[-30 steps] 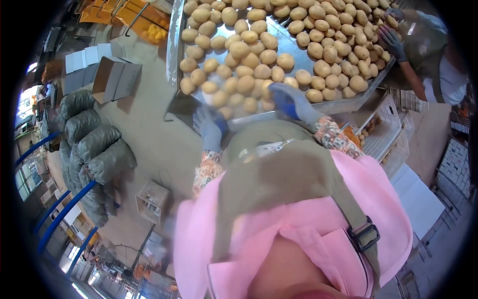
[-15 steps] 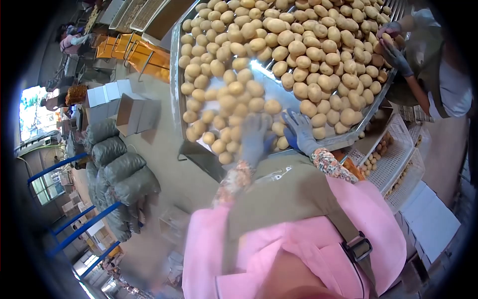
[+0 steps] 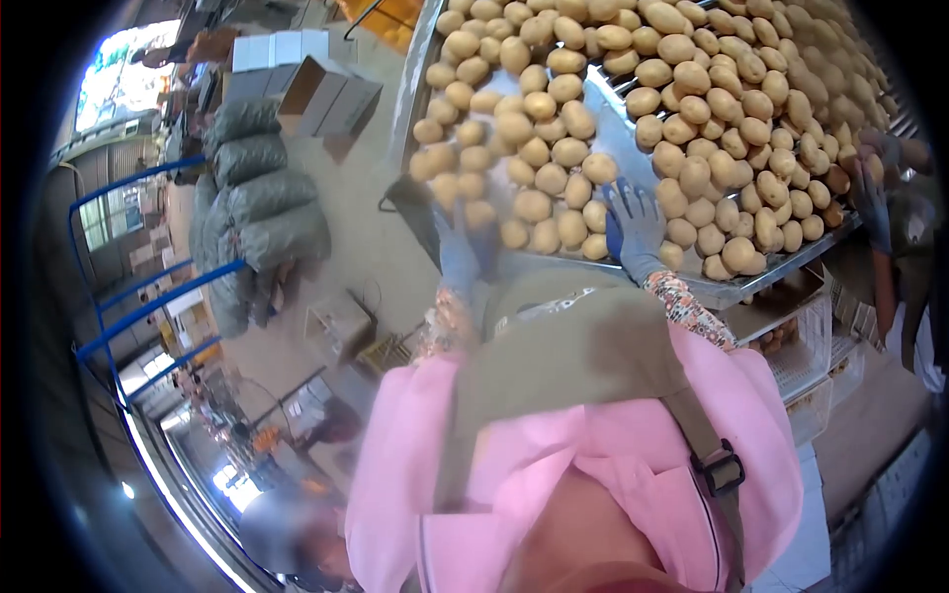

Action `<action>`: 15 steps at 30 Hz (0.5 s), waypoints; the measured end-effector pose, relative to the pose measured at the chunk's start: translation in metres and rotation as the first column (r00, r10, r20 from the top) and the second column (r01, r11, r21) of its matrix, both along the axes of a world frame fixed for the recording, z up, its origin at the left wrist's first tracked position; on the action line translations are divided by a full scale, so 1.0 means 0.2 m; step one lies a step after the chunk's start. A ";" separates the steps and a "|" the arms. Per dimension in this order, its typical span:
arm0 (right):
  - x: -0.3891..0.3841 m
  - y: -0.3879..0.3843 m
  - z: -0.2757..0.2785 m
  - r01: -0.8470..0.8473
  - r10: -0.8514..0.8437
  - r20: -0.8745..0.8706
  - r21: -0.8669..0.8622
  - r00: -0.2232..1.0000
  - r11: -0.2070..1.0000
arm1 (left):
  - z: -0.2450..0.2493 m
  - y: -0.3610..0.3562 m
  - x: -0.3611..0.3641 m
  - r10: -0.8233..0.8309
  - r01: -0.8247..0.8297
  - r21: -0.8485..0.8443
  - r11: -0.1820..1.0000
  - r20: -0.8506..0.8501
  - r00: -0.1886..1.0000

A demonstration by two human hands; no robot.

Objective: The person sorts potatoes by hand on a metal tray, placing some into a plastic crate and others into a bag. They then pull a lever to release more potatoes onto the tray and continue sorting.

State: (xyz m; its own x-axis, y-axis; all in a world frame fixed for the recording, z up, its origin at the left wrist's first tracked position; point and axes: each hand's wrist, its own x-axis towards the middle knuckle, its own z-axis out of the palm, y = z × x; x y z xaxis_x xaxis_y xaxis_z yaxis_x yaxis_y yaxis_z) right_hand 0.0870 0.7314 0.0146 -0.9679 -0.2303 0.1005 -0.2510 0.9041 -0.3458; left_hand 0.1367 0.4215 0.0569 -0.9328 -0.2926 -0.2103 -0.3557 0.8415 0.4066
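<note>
Pale yellow potatoes (image 3: 551,179) lie spread over a metal sorting table (image 3: 618,124), heaped more thickly on the right. My right hand (image 3: 638,229), in a grey-blue glove, rests at the table's near side with its fingers stretched out. Potatoes sit on both sides of it. Further left, my left hand (image 3: 458,252) wears a matching glove and is blurred by motion. Its fingers point away from me, apart, beside potatoes at the table's near left corner. Neither hand grips a potato.
At the right edge a co-worker's gloved hands (image 3: 872,188) are by the heap. Crates (image 3: 806,341) stand below the table on the right. Stuffed green sacks (image 3: 282,222), a cardboard box (image 3: 326,99) and blue rails (image 3: 163,306) are to the left. Another person (image 3: 297,529) is at lower left.
My left hand has moved left, away from my right hand, to the table's near corner. Potatoes now lie between the hands. The whole view has swung left.
</note>
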 end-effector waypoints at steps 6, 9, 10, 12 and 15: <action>-0.01 0.02 -0.01 -0.024 0.023 0.011 0.016 1.000 1.000 | -0.02 -0.03 -0.07 0.457 -0.306 0.751 0.586 0.006 0.889; -0.01 0.04 -0.08 -0.024 0.023 0.023 0.024 0.999 0.999 | 0.07 0.06 -0.11 0.459 -0.271 0.653 0.708 -0.133 0.879; -0.01 0.04 -0.08 -0.020 0.019 0.046 0.017 0.999 1.000 | 0.05 0.04 -0.08 0.466 -0.273 0.660 0.700 -0.133 0.875; -0.02 0.02 -0.03 -0.003 0.003 0.036 0.020 0.999 1.000 | 0.03 -0.02 -0.11 -0.145 0.124 -0.126 0.984 -0.171 0.975; 0.00 -0.01 0.04 0.023 -0.024 0.074 0.007 0.997 1.000 | 0.06 0.01 -0.14 -0.097 0.094 -0.044 0.995 -0.077 0.992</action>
